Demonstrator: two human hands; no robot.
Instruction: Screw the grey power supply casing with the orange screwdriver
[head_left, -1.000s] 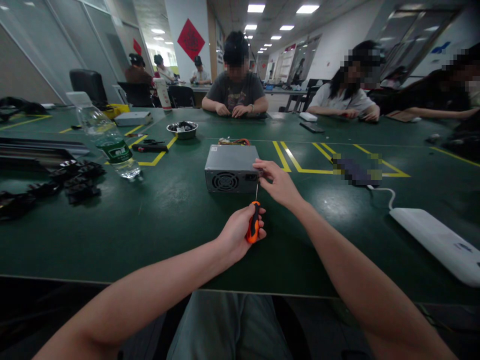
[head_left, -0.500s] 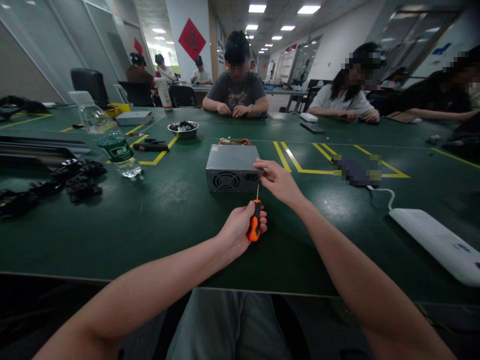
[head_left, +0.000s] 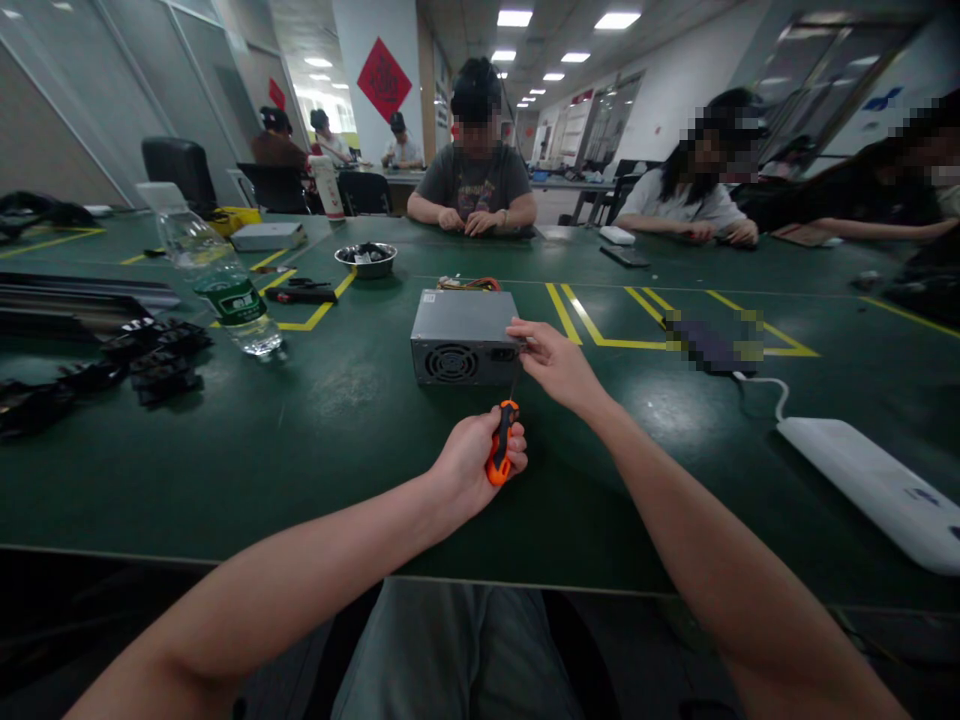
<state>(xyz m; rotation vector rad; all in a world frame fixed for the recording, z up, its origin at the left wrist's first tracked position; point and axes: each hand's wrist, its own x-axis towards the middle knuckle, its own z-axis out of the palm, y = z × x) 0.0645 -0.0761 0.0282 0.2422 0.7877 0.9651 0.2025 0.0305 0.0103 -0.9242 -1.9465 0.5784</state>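
A grey metal power supply box (head_left: 465,318) with a round fan grille sits on the green table. My left hand (head_left: 474,452) is wrapped round the orange and black handle of a screwdriver (head_left: 504,440). The thin shaft points up to the box's front right corner, beside the power socket. My right hand (head_left: 551,360) is at that corner, its fingertips bunched against the box's right edge. Whether those fingers pinch something small is hidden. Colourful wires (head_left: 472,284) show behind the box.
On the left stand a water bottle (head_left: 225,285), black parts (head_left: 161,360) and a metal bowl (head_left: 367,262) of small pieces. A dark phone (head_left: 709,345) is cabled to a white power bank (head_left: 870,480) on the right. People sit across the green table (head_left: 337,480).
My left hand has shifted slightly left, and the screwdriver handle now tilts more, its lower end further left. My right hand has hardly moved.
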